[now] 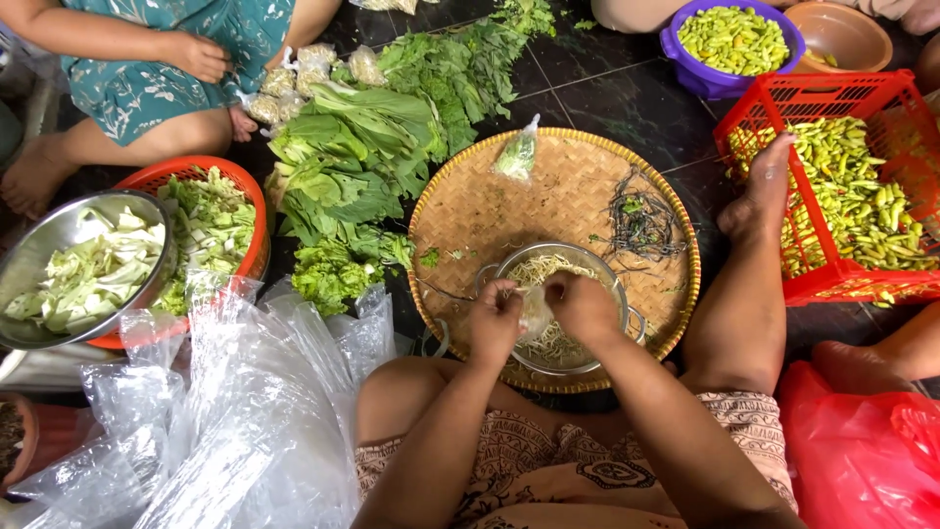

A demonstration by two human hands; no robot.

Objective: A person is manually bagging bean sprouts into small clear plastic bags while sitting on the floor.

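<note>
- We see a dark tiled floor (607, 88) carrying everything; the person sits on it with one leg stretched out to the right.
- At lower left lies a heap of clear plastic bags (225, 421), crumpled and overlapping.
- A pile of leafy greens (362, 167) spreads from the top centre down toward the left of the tray.
- We see a round woven tray (470, 211) in the middle, directly in front of the person's knees.
- A red crate (832, 98) of small yellow-green chillies stands at the right, touching the person's foot.
- At the left, a red basket (240, 186) of chopped greens sits partly under a steel bowl of cabbage (83, 260).
- A red plastic bag (862, 441) lies at lower right.
- A purple bowl (685, 64) of chillies sits at the top right, with a brown bowl (842, 34) just beside it.
- The metal colander (587, 257) of bean sprouts rests on the near part of the tray, under both hands.
- A small tangle of dark trimmings (641, 225) lies on the tray's right side.
- Our left hand (496, 318) is closed in a pinch on a small clear bag (536, 313) over the colander.
- Our right hand (580, 304) is curled around the same bag from the other side, touching the left.
- Another person's hand (196, 54) at top left grips small filled bags.
</note>
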